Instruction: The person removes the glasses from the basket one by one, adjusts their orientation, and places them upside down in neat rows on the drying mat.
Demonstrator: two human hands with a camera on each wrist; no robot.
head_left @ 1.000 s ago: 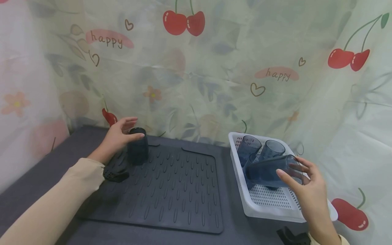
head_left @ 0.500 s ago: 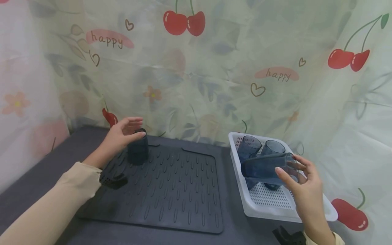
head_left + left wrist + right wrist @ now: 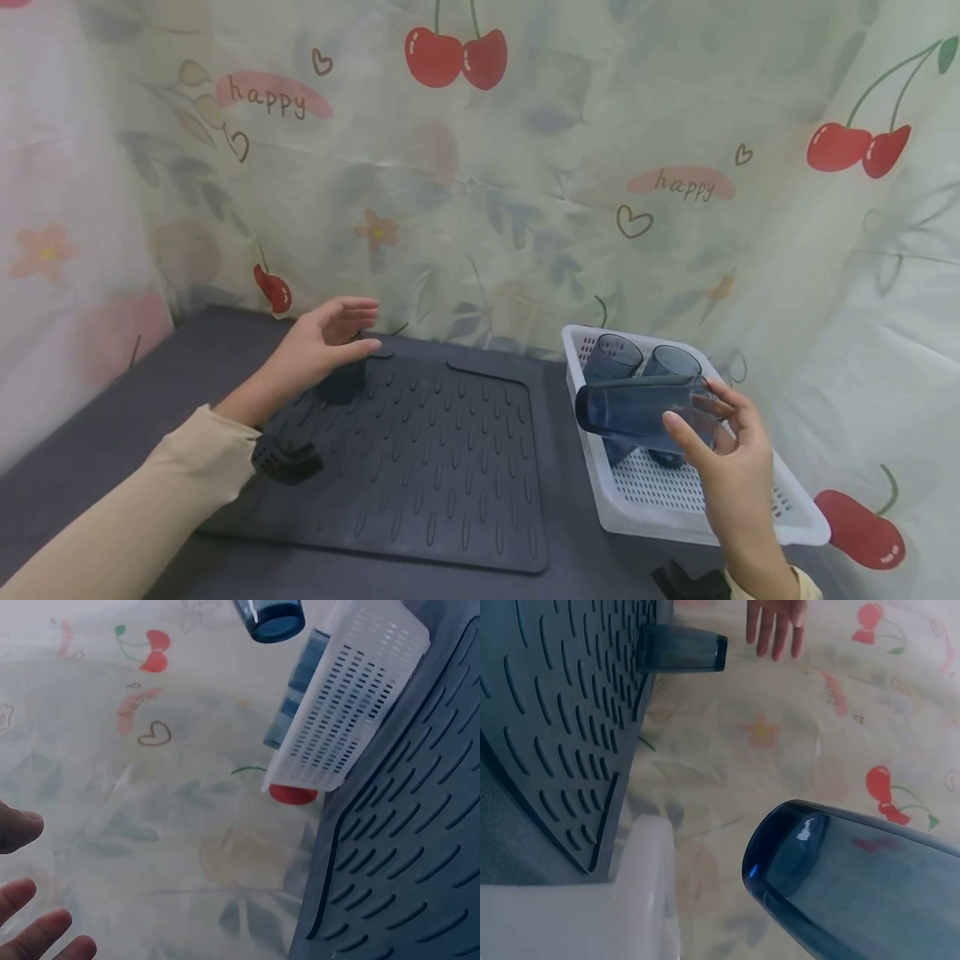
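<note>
A blue-tinted drinking glass (image 3: 637, 408) lies sideways in my right hand (image 3: 731, 467), above the white basket (image 3: 675, 532). My thumb and fingers grip it near its rim, and its thick base points left. Over at the left, a dark blue glass (image 3: 343, 387) stands on the black ridged mat (image 3: 450, 483). My left hand (image 3: 318, 346) hovers by it with fingers spread and partly hides it in the head view. The right wrist view shows that glass (image 3: 682, 649) base up, apart from the hand.
Two blue glasses (image 3: 611, 358) stand at the back of the basket, with part of another beneath the held one. The basket sits right of the mat on a dark tabletop (image 3: 97, 400). A cherry-printed curtain (image 3: 510, 208) hangs behind.
My right hand has moved left, carrying the glass, whose base has risen to nearly level. My left hand has shifted right and now covers more of the standing glass.
</note>
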